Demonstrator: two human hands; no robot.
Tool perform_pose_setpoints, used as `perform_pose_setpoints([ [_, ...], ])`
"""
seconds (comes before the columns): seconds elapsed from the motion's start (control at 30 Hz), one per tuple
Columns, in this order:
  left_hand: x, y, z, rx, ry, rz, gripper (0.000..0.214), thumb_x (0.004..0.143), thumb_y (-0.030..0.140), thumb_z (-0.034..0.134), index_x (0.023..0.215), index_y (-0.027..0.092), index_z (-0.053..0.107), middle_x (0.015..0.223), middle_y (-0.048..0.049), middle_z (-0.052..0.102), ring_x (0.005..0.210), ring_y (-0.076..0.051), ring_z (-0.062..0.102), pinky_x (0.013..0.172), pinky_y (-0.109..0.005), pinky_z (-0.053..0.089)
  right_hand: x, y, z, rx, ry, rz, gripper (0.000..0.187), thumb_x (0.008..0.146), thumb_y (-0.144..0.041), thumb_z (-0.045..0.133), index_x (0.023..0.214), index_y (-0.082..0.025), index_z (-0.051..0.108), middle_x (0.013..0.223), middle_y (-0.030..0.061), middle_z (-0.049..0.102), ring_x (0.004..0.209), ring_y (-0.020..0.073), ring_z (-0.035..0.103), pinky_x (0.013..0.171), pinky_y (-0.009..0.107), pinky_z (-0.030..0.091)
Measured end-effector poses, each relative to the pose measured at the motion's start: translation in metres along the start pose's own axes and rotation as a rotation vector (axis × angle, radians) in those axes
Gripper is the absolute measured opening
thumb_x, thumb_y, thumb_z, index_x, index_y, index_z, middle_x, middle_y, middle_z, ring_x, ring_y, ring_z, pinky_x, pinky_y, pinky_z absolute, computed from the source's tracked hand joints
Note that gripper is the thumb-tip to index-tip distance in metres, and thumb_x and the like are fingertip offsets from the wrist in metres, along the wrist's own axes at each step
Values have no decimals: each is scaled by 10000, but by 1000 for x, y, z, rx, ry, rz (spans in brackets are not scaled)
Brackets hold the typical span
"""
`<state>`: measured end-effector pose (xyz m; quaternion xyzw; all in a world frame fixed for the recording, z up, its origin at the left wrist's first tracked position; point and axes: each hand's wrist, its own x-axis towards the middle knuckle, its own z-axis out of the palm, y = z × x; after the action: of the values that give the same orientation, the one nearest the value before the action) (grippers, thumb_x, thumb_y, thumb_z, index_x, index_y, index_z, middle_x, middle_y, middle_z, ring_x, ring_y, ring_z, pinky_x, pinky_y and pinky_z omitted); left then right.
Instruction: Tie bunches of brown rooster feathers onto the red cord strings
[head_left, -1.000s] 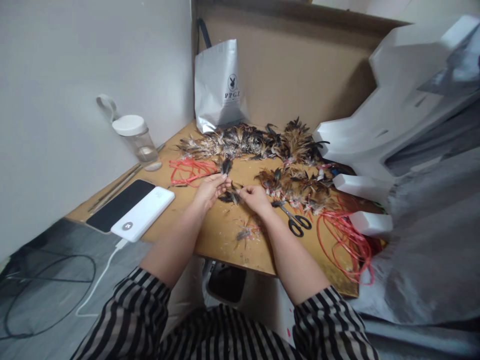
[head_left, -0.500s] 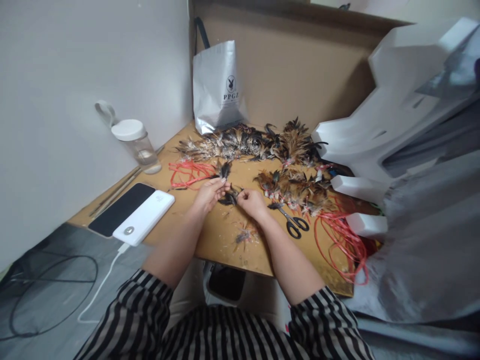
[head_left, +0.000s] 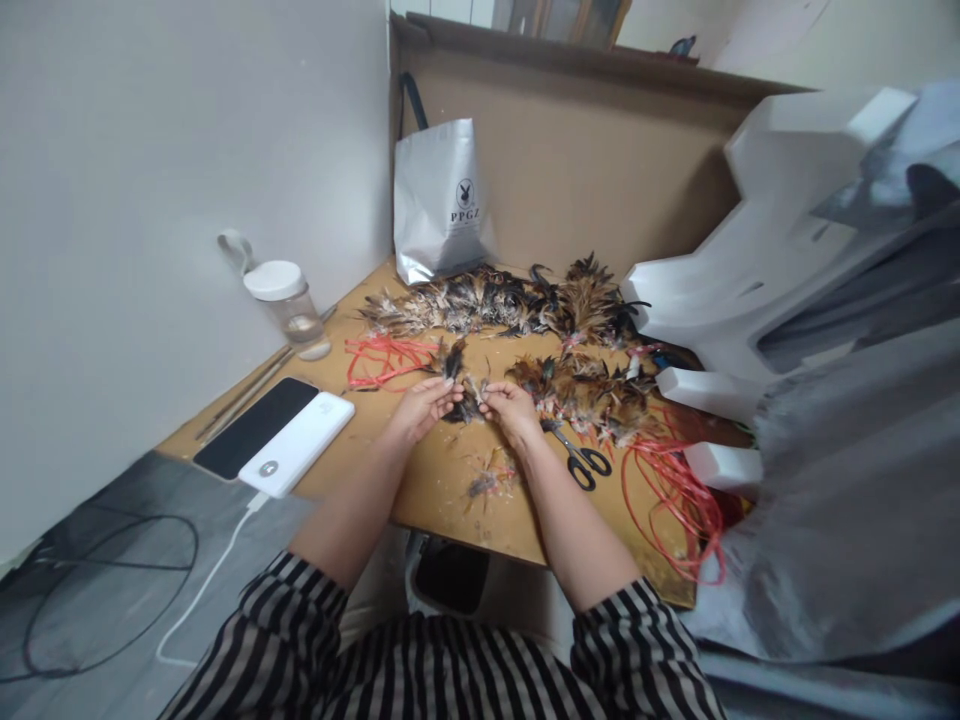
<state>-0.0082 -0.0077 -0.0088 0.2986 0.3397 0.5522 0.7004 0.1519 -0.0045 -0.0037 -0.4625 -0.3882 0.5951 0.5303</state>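
My left hand (head_left: pixel 424 408) pinches a small bunch of dark feathers (head_left: pixel 453 358), which stand up above the thumb and fingertips. Close beside it, my right hand (head_left: pixel 511 410) has thumb and finger closed on a pale-based feather (head_left: pixel 477 388). A few dark feathers (head_left: pixel 466 408) lie on the table between the two hands. Right of my right hand is a bound row of brown feathers (head_left: pixel 592 392) with red ties along its lower edge. Black-handled scissors (head_left: pixel 583 462) lie just below that row.
A long feather pile (head_left: pixel 487 300) lies at the back before a silver bag (head_left: pixel 436 200). Red strips lie left (head_left: pixel 386 360) and right (head_left: pixel 667 490). A bottle (head_left: pixel 289 310), phone (head_left: pixel 255 428) and white power bank (head_left: pixel 298 444) are left. White foam (head_left: pixel 720 250) stands right.
My view has tilted up slightly. The right hand has turned palm inward and now holds a feather upright near the left hand. The left hand keeps its dark feathers.
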Motion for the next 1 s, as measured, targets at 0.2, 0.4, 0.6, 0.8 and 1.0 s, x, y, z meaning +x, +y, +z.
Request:
perform_pose_setpoints([
  [0.2, -12, -9, 4, -1, -21, -6, 110, 700, 134, 620, 797, 85, 636, 843, -90, 673, 658, -91, 622, 564, -152, 467, -2, -3, 3, 105, 12, -34, 362, 476, -194, 702, 795, -174, 531, 574, -42, 586, 467, 87, 544, 375, 161, 348],
  [0.4, -17, -16, 8, -6, -94, -65, 144, 705, 129, 617, 838, 78, 640, 847, -105, 670, 676, -102, 624, 548, -145, 465, -13, -1, 17, 95, 12, -180, 280, 541, -202, 664, 785, -171, 529, 607, -44, 581, 497, 77, 525, 488, 198, 402],
  [0.6, -16, -18, 7, -41, -109, -80, 106, 717, 92, 595, 811, 71, 640, 733, -70, 657, 593, -64, 594, 527, -123, 461, -18, 2, 22, 49, -10, -252, 289, 570, -212, 664, 825, -181, 532, 627, -46, 568, 530, 80, 517, 547, 217, 415],
  [0.8, -18, -11, 5, -276, -130, -138, 143, 788, 52, 476, 759, 76, 613, 703, -45, 613, 574, -29, 561, 516, -84, 454, -17, -1, 18, 189, -92, -23, 272, 594, -288, 688, 820, -173, 590, 647, -25, 590, 481, 51, 464, 450, 179, 348],
  [1.0, -22, -10, 5, -391, -191, -245, 202, 828, 45, 394, 817, 72, 594, 668, -35, 571, 530, -13, 531, 500, -67, 443, -18, -3, 12, 268, -386, 132, 190, 612, -264, 699, 754, -170, 613, 644, -22, 604, 490, 38, 455, 504, 182, 382],
])
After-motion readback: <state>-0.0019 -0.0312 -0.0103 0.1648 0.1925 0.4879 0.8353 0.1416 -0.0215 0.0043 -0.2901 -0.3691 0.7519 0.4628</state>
